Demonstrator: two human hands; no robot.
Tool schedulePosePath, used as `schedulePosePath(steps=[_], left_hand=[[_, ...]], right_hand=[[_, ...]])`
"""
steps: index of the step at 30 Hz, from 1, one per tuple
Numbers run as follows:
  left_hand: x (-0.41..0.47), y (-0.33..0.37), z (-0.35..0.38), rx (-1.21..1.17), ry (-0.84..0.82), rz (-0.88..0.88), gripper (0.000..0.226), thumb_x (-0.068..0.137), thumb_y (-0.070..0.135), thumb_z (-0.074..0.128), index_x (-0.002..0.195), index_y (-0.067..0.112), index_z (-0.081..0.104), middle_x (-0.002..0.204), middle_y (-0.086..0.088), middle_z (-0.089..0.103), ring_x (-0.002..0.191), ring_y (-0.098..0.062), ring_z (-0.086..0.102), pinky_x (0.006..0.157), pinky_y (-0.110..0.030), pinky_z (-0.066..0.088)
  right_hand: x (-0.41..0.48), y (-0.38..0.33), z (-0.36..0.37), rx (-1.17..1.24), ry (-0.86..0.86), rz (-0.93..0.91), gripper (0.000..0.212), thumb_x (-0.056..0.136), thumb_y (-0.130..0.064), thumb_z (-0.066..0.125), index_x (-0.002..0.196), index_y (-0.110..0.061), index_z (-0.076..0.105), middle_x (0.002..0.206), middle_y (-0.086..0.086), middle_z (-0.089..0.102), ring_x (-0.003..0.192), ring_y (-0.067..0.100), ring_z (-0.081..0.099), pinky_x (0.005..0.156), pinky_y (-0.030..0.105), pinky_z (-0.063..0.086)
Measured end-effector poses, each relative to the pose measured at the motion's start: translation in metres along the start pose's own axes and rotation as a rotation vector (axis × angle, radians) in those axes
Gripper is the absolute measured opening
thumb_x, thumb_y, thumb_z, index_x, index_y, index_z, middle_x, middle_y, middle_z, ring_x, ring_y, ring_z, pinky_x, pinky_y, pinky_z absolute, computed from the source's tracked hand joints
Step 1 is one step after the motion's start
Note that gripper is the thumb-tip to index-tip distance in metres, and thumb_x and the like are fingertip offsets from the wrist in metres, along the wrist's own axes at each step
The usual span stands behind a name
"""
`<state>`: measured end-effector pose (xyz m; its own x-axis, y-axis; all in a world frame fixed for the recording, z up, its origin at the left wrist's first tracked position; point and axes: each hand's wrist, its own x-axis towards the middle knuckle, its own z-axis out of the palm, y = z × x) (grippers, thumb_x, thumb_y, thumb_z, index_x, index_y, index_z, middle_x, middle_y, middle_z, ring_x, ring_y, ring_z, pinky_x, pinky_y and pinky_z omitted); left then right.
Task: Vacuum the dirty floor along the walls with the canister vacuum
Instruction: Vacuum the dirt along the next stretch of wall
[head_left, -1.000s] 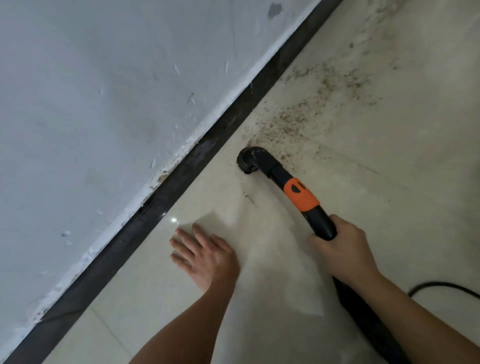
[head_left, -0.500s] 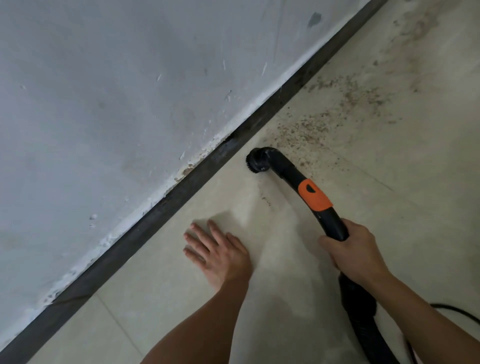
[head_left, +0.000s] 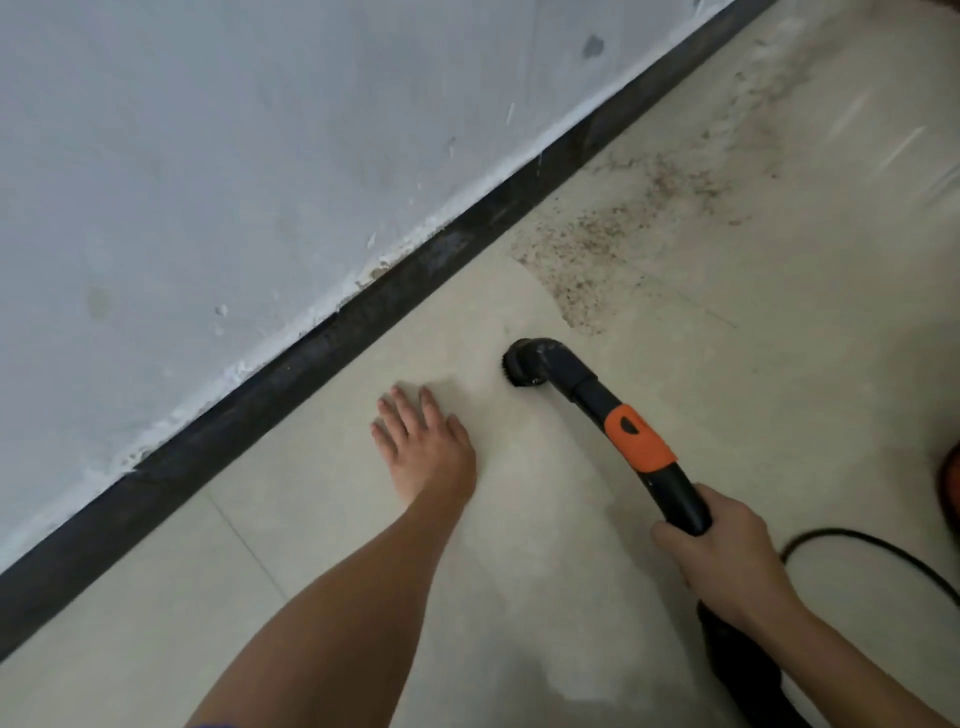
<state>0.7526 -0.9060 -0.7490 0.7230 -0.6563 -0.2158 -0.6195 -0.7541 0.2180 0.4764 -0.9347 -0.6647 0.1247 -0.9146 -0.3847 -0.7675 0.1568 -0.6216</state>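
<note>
My right hand (head_left: 727, 564) grips the vacuum wand (head_left: 641, 441), brush nozzle (head_left: 522, 366) facing grit (head_left: 597, 244); left hand (head_left: 423, 447) lies flat, likely bracing on tile (head_left: 291, 525).

Your wand (head_left: 592, 395) is black with an orange collar (head_left: 641, 439). At one o'clock from it, brown speckles (head_left: 597, 244) dot the cream floor (head_left: 311, 519); at ten o'clock a black skirting (head_left: 311, 353) runs under a pale grey wall (head_left: 208, 156).

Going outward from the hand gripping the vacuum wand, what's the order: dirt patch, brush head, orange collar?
1. orange collar, just ahead of the right hand.
2. brush head, at the tip of the wand.
3. dirt patch, beyond the brush.
</note>
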Motion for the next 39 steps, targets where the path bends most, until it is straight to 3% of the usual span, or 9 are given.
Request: schedulePosePath(steps=[5, 11, 20, 26, 32, 39], left_hand=[[-0.046, -0.027, -0.001, 0.047, 0.022, 0.147, 0.06, 0.1, 0.04, 0.012, 0.155, 0.016, 0.002, 0.16, -0.013, -0.016, 0.147, -0.028, -0.018, 0.119, -0.043, -0.011], [-0.05, -0.031, -0.003, 0.055, 0.053, 0.135, 0.061, 0.099, 0.041, 0.016, 0.155, 0.017, 0.009, 0.162, -0.012, -0.008, 0.148, -0.028, -0.013, 0.12, -0.042, -0.008], [-0.052, -0.024, -0.01, 0.024, 0.035, 0.142, 0.06, 0.1, 0.04, 0.015, 0.155, 0.016, 0.007, 0.161, -0.012, -0.01, 0.148, -0.027, -0.014, 0.12, -0.043, -0.006], [-0.054, -0.025, -0.019, 0.026, 0.016, 0.151, 0.06, 0.101, 0.039, 0.014, 0.155, 0.015, 0.003, 0.161, -0.013, -0.012, 0.148, -0.027, -0.015, 0.12, -0.044, -0.006], [-0.061, -0.017, -0.021, 0.024, 0.0, 0.17, 0.059, 0.102, 0.037, 0.015, 0.155, 0.015, 0.005, 0.161, -0.013, -0.01, 0.148, -0.028, -0.012, 0.12, -0.043, -0.005], [-0.059, -0.019, -0.025, 0.04, 0.015, 0.177, 0.059, 0.102, 0.037, 0.015, 0.155, 0.015, 0.004, 0.161, -0.014, -0.009, 0.148, -0.028, -0.012, 0.12, -0.043, -0.006]], right_hand=[[0.012, -0.033, 0.009, -0.092, 0.098, -0.039, 0.019, 0.075, -0.026, 0.071, 0.075, -0.017, 0.055, 0.062, 0.004, 0.06, 0.058, 0.028, 0.058, 0.051, 0.033, 0.042], [0.03, -0.069, 0.027, -0.127, -0.085, -0.133, 0.019, 0.077, -0.028, 0.068, 0.087, -0.019, 0.054, 0.072, 0.002, 0.059, 0.063, 0.023, 0.059, 0.049, 0.027, 0.036], [-0.022, 0.014, -0.015, -0.054, 0.065, -0.034, 0.028, 0.077, -0.043, 0.072, 0.07, -0.024, 0.053, 0.056, -0.002, 0.059, 0.052, 0.011, 0.058, 0.05, 0.03, 0.044], [-0.027, 0.051, -0.062, -0.04, 0.268, 0.06, 0.028, 0.082, -0.039, 0.074, 0.077, -0.021, 0.053, 0.058, 0.003, 0.06, 0.057, 0.022, 0.059, 0.05, 0.034, 0.042], [-0.048, 0.057, -0.041, -0.098, 0.121, -0.004, 0.027, 0.076, -0.044, 0.07, 0.073, -0.026, 0.05, 0.056, 0.0, 0.059, 0.051, 0.017, 0.059, 0.046, 0.033, 0.042], [-0.022, 0.076, -0.069, 0.02, 0.429, 0.134, 0.027, 0.079, -0.038, 0.076, 0.073, -0.02, 0.057, 0.057, 0.002, 0.06, 0.055, 0.023, 0.057, 0.051, 0.033, 0.043]])
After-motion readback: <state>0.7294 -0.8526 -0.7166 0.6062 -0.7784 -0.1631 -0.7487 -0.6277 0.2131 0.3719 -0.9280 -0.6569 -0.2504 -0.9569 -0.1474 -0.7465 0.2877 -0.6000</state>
